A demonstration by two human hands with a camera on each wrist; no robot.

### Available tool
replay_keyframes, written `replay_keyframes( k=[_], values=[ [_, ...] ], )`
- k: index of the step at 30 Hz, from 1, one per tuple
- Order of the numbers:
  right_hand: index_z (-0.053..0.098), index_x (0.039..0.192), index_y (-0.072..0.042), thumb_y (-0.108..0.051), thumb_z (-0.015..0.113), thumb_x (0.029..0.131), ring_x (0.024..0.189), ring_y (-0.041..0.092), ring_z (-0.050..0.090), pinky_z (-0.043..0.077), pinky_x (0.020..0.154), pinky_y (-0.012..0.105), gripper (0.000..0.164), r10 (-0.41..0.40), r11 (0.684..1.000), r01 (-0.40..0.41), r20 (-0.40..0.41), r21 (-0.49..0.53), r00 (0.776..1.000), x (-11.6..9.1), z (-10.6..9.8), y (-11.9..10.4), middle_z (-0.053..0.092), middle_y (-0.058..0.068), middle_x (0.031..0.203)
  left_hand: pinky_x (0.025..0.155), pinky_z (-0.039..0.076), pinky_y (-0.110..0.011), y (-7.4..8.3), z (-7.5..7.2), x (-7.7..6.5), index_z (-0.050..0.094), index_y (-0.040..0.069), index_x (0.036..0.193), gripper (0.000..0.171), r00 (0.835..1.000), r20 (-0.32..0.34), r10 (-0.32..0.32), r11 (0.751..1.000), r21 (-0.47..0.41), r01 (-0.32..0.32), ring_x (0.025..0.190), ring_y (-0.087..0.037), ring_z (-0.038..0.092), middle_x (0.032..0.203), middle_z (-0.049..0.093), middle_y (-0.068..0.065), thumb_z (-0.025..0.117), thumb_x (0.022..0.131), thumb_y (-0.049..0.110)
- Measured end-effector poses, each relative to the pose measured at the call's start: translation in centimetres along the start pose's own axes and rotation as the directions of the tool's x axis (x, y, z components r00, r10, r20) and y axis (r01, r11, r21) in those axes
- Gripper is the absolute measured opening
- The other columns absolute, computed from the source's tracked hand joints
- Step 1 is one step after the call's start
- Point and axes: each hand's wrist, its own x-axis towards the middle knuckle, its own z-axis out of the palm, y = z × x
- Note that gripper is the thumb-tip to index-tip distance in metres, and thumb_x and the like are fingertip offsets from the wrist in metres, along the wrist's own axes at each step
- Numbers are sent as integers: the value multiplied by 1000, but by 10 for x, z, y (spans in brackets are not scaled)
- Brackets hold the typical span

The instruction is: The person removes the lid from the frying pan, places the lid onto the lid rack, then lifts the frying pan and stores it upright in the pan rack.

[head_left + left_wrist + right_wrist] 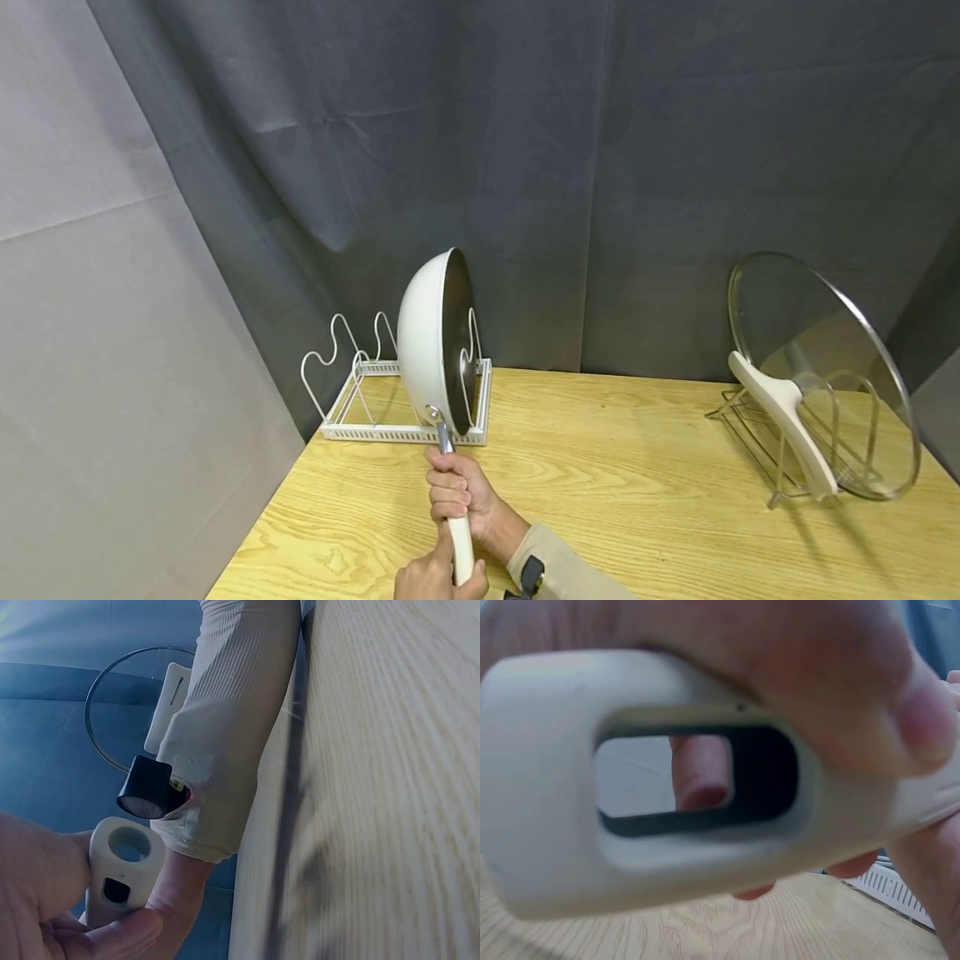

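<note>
A white frying pan [423, 333] with a dark inside and a deep bowl is held on edge over the white wire rack [405, 435]. One of the rack's wavy dividers shows in front of its dark inside. My right hand [468, 492] grips the handle just behind its metal neck. Nearer me, my left hand [435, 575] holds the tail of the pan's cream handle [461, 546], with the thumb on its right side. The handle's end, with a hanging hole, shows close up in both wrist views, my left hand [795, 682] around it in the right wrist view.
At the right, a large glass lid [847, 350] with a cream handle leans in a small metal wire stand [750, 442]. Another wavy divider [318, 358] rises at the rack's left. Behind the wooden table [600, 467] hangs a dark curtain, with a grey one at the left.
</note>
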Motion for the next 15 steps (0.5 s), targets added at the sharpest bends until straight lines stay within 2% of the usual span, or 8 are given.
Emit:
replay_keyframes(
  k=[8, 15],
  values=[
    [44, 81, -20, -17, 43, 105, 40, -1, 32, 31, 41, 11, 24, 2, 1000, -2, -16, 7, 1000, -2, -2, 2, 29, -13, 51, 34, 20, -19, 1, -1, -2, 64, 4, 88, 42, 999, 43, -22, 1000, -5, 23, 37, 3, 24, 43, 33, 13, 75, 58, 32],
    [43, 82, -20, -16, 43, 104, 40, 0, 32, 32, 41, 12, 23, -6, 1000, 7, -28, 12, 1000, -2, -3, 1, 29, -13, 52, 34, 20, -20, 0, 0, -1, 65, 3, 89, 44, 999, 42, -22, 1000, -6, 22, 35, 1, 25, 43, 34, 13, 77, 58, 32]
  ],
)
